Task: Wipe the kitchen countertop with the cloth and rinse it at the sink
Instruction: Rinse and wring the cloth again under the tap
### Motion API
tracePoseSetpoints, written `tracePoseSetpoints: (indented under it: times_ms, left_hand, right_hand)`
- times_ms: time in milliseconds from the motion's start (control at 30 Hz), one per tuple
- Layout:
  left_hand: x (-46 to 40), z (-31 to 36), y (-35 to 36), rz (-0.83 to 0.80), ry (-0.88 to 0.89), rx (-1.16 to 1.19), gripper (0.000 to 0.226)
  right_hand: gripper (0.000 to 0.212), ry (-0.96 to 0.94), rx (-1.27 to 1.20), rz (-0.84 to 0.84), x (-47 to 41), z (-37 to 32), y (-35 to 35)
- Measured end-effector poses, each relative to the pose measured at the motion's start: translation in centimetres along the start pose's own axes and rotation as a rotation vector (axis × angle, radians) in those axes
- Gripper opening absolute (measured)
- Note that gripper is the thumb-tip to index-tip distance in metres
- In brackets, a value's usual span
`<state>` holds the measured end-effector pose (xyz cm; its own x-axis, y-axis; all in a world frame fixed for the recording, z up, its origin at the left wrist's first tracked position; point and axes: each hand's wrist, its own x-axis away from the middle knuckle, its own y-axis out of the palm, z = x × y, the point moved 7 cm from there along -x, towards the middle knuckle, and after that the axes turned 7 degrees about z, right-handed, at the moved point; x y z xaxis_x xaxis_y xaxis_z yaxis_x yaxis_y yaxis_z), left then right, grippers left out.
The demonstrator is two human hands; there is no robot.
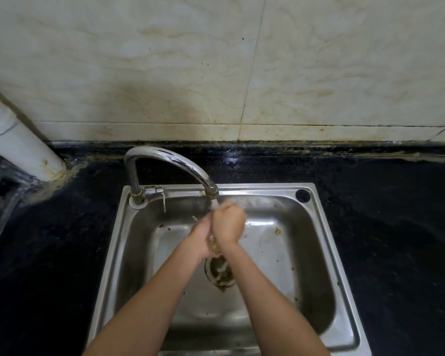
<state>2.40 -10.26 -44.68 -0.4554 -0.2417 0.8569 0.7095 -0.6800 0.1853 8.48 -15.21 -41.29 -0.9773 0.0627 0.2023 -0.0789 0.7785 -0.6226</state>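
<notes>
Over the steel sink (326,227), my left hand (199,236) and my right hand (229,222) press together on a small wet brownish cloth (213,244). Only a twisted strip of the cloth shows between my palms. Water runs from the curved chrome faucet (170,160) onto my hands. Dirty water drips toward the drain (220,274) below them. The black countertop (396,227) surrounds the sink and looks wet near the back edge.
A white pipe (18,140) stands at the back left corner of the counter. Stained marble-look wall tiles (216,60) rise behind the sink. The faucet lever (162,199) hangs at the tap base. Brown specks lie on the sink floor.
</notes>
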Motion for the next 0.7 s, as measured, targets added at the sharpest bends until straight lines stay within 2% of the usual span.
tracePoseSetpoints:
  times_ms: [67,133,200,233,267,333,367,400,433,467,500,567,700]
  left_hand:
    - [-1.0,-0.7,1.1,-0.058,-0.057,0.046,0.036]
    - [-2.0,-1.3,0.5,-0.056,-0.061,0.039,0.035]
    - [-4.0,-1.1,-1.3,0.003,0.018,0.067,0.024]
    - [-4.6,-1.4,-1.7,-0.027,-0.005,0.078,0.016]
    - [-5.0,-1.9,-1.7,-0.095,-0.131,0.195,0.015]
    - [-4.8,-2.0,-1.3,-0.162,-0.114,0.186,0.041]
    - [-3.9,-1.4,-1.7,-0.077,0.067,0.092,0.054]
    - [-2.9,-0.9,-1.1,-0.069,0.138,0.054,0.051]
    - [-2.0,-1.2,-0.1,-0.132,0.092,0.003,0.035]
    - [-2.6,-1.2,0.1,-0.139,0.052,-0.013,0.03]
    - [-2.1,-1.4,0.4,-0.141,-0.023,0.052,0.036]
    - [-2.8,-1.1,-0.5,-0.115,-0.038,0.108,0.04]
    - [-2.6,-0.9,-1.6,-0.066,-0.053,0.254,0.048]
  right_hand:
    - [0.03,0.124,-0.014,0.051,-2.6,1.7,-0.9]
    - [0.036,0.099,-0.027,0.042,-2.3,1.8,-0.8]
    - [0.048,-0.014,-0.068,0.021,0.7,0.7,0.4]
    - [0.054,-0.097,-0.092,0.051,2.8,-0.1,0.6]
    - [0.057,-0.178,-0.117,0.101,4.2,-0.6,0.6]
    - [0.061,-0.217,-0.109,0.098,4.6,-0.4,1.1]
    - [0.059,-0.196,-0.066,0.049,3.8,0.0,1.5]
    - [0.054,-0.166,-0.019,-0.001,2.9,0.2,1.7]
    - [0.049,-0.127,0.009,-0.005,1.7,0.4,1.4]
    - [0.044,-0.108,0.031,0.015,0.4,0.5,1.0]
    - [0.043,-0.094,0.047,0.023,-0.4,0.3,0.9]
    - [0.039,-0.112,0.098,0.026,-1.1,-0.6,0.8]
    - [0.013,-0.142,0.034,-0.038,-1.1,-1.1,1.8]
